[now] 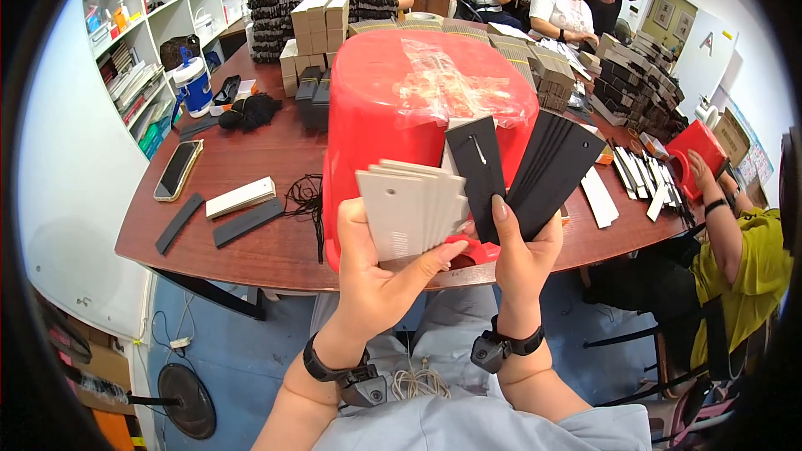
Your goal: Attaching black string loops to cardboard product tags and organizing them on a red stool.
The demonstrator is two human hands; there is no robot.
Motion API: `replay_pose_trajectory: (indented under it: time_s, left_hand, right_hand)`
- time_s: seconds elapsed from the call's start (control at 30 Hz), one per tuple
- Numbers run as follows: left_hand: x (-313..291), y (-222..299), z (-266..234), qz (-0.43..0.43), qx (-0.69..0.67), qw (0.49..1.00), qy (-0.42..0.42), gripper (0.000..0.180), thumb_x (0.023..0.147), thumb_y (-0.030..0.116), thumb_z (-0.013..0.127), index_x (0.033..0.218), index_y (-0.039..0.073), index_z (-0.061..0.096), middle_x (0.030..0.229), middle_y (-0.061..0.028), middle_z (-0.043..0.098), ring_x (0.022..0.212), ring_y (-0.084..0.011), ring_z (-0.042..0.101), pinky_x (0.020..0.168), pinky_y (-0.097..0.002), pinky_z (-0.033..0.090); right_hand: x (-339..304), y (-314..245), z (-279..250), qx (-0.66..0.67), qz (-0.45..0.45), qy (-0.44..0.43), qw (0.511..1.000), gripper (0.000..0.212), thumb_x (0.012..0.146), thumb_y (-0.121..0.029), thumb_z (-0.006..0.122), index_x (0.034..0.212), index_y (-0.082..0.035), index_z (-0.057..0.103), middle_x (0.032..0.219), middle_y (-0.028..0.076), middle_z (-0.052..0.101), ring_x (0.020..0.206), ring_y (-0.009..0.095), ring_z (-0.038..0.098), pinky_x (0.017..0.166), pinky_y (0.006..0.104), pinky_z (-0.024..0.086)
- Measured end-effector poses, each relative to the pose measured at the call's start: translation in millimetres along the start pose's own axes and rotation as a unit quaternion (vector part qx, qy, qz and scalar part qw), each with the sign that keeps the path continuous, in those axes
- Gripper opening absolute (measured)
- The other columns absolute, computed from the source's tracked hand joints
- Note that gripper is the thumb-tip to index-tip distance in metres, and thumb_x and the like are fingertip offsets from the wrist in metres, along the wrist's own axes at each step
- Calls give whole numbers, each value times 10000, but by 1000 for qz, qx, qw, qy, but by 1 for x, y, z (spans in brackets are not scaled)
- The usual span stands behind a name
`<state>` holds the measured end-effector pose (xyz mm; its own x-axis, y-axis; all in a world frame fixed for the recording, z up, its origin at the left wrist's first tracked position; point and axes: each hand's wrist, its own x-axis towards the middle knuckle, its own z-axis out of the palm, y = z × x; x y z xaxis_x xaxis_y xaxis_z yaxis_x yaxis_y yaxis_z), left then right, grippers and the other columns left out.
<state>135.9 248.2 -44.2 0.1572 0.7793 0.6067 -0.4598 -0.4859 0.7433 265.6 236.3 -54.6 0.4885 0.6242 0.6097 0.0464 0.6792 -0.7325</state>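
1. Your left hand (376, 276) is closed around a fan of white tags (409, 213), thumb in front, held up over the near edge of the surface (225, 263).
2. Your right hand (528, 257) pinches fanned black tags (555, 163) just beside them, thumb across the front.
3. Right behind both, an upturned red bin (376, 92) stands in the way, tape across its base.
4. Left of it lie black cords (306, 200), a white tag stack (241, 198) and a phone (179, 170); loose white strips (643, 175) lie to the right.
5. The tags hide most of your fingers; the bin hides part of the far surface.
6. A co-worker (739, 284) at right is cut off by the dark rim.
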Motion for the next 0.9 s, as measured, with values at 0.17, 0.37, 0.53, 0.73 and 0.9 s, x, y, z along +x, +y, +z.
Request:
replay_pose_trajectory:
  time_s: [0.17,0.37,0.53,0.73,0.9]
  left_hand:
    - [12,8,4,29,-61,998,-9,259,730,-54,556,966,-64,450,857,-144,581,752,-181,586,648,-268,495]
    - [18,11,13,2,-101,993,54,214,731,-43,562,938,-61,511,835,-119,593,749,-160,582,663,-262,483]
    - [18,1,12,23,-42,997,54,242,721,-39,577,950,-54,501,865,-111,587,777,-141,569,689,-248,462]
    - [17,1,16,18,-28,998,60,311,712,-40,587,992,-40,451,900,-99,570,799,-138,561,694,-249,457]
    - [17,1,13,23,-8,998,64,324,711,-38,590,999,-38,442,901,-103,566,799,-139,559,698,-252,455]
  right_hand:
    - [-1,-2,0,32,22,-2,999,191,743,33,548,909,37,453,802,106,567,637,151,577,575,248,486]
    - [-2,-2,0,4,22,7,1000,220,731,18,576,917,27,459,820,91,569,680,127,566,614,232,472]
    - [-3,2,-1,-15,1,16,1000,210,725,11,588,903,17,477,832,73,569,718,101,549,640,215,453]
    - [-1,7,-7,-47,-26,7,999,216,725,15,586,911,15,476,846,69,564,724,99,544,650,213,447]
    - [0,-5,-1,9,11,-3,1000,226,726,20,583,924,14,473,859,66,562,750,93,530,675,213,432]
